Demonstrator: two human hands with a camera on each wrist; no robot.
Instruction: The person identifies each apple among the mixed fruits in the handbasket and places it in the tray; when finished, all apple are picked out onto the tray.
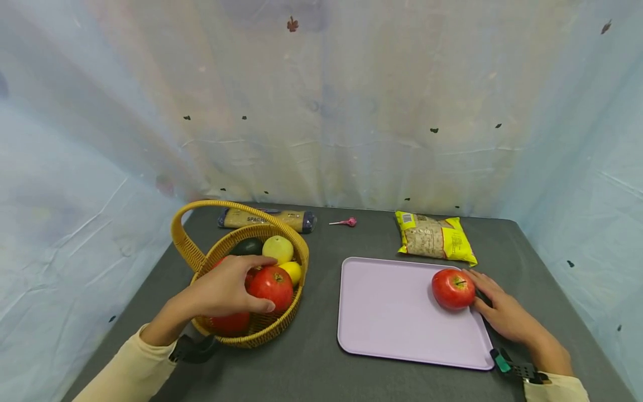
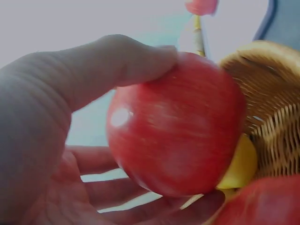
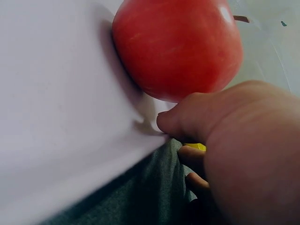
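Note:
My left hand (image 1: 223, 287) grips a red apple (image 1: 273, 287) between thumb and fingers, at the mouth of a yellow wicker basket (image 1: 281, 329). In the left wrist view the thumb lies over this apple (image 2: 178, 126) and the fingers reach beneath it. Also in the basket are more red fruit (image 1: 231, 324), a dark green fruit (image 1: 248, 246), a pale green round fruit (image 1: 278, 249) and a yellow one (image 1: 291, 272). Another red apple (image 1: 453, 289) rests on the lilac tray (image 1: 387, 307). Beside it, my right hand (image 1: 507, 312) lies at the tray's right edge, fingers extended, thumb by the apple.
Behind the basket lies a spaghetti pack (image 1: 291, 220). A pink lollipop (image 1: 351, 222) is at the back middle of the dark grey table (image 1: 321, 368). Beyond the tray lies a yellow bag (image 1: 434, 237). The basket's tall handle (image 1: 182, 237) arches up at its left and back.

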